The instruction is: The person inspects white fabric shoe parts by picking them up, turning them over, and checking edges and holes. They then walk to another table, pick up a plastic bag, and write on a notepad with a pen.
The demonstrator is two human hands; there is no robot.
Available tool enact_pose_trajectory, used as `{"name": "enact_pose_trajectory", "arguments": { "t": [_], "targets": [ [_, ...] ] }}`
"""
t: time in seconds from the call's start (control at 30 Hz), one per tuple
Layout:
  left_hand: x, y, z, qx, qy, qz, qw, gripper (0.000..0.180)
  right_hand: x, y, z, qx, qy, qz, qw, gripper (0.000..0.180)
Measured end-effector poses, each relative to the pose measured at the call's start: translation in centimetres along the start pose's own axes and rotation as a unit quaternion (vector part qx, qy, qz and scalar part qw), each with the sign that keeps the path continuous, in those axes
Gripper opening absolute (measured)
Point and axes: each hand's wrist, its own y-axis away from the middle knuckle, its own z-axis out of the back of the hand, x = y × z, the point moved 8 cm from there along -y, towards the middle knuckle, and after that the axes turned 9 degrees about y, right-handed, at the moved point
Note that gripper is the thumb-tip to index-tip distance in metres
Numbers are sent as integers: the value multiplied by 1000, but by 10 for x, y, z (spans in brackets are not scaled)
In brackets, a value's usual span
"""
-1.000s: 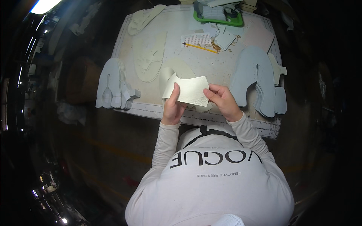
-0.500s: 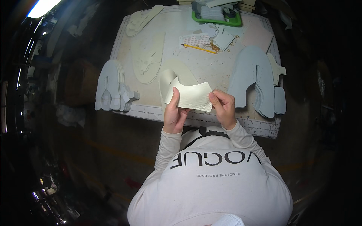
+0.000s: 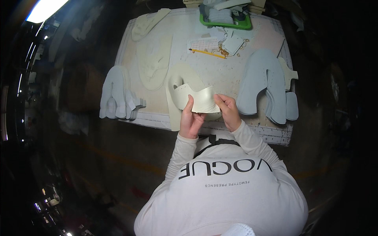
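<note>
Flexing, it seems: left hand (image 3: 191,124) and right hand (image 3: 230,111) pinch a curled cream piece (image 3: 203,100), any next move needing even support!

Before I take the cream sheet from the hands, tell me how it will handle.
The cream sheet will likely flex, since it curves between the left hand and the right hand. Its thin edge suggests little weight.

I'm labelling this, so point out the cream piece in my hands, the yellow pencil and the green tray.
Cream piece (image 3: 204,100): head view, on its facing surface.
Yellow pencil (image 3: 207,54): head view, middle of its shaft.
Green tray (image 3: 236,27): head view, its near wall.
</note>
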Motion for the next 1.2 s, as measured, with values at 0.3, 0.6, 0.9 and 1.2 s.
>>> {"name": "enact_pose_trajectory", "arguments": {
  "t": [0.3, 0.6, 0.9, 1.2],
  "targets": [
    [-2, -9, 17, -52, -288, -135, 947, 45, -20, -23, 28, 12, 125, 23, 992, 31],
    [13, -26, 44, -60, -88, -41, 994, 42, -20, -37, 30, -97, 262, 80, 957, 43],
    [18, -40, 61, -50, -6, 16, 999, 39, -34, -41, 38, -130, 289, 89, 944, 45],
    [12, -57, 86, -36, -85, -7, 996, 43, -57, -35, 35, -167, 336, 104, 921, 43]
  ]
}}
